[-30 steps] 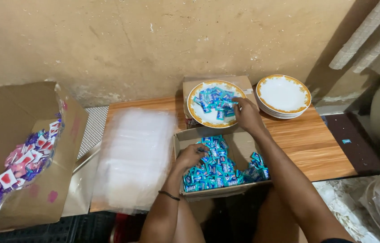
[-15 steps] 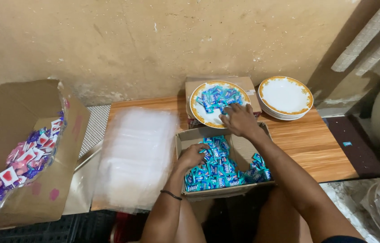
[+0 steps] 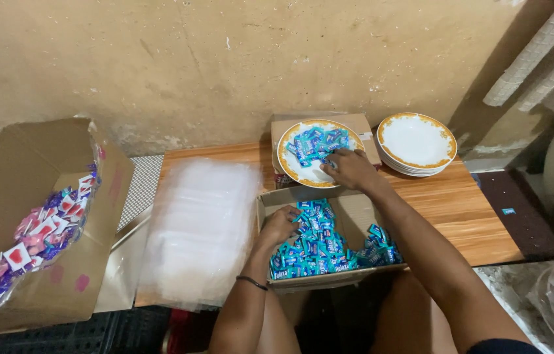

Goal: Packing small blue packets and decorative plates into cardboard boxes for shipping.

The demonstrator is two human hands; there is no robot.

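A low wooden tabletop [image 3: 467,216] is seen from above, set against a rough yellowish wall. The left hand [image 3: 281,225] is sunk into an open cardboard box [image 3: 356,213] at the near edge of the tabletop, its fingers [image 3: 293,214] curled down among the blue candy sachets [image 3: 319,249] that fill the box; whether any sachet is actually gripped cannot be told. The right hand [image 3: 353,169] is laid over the near right rim of a gold-rimmed white plate [image 3: 296,167], just behind the box, with its fingers [image 3: 337,157] bent loosely onto a smaller heap of blue sachets [image 3: 313,143] piled on that plate; a firm hold cannot be made out there either. The plate is set on a closed brown carton [image 3: 362,124]. Just beside it, to the right, a stack of empty plates [image 3: 416,141] of the same kind is placed. Left of the box, a pile of clear plastic bags [image 3: 201,229] is spread out. Further left, a large open carton [image 3: 60,216] of red, white and purple sachets [image 3: 38,233] is tilted.
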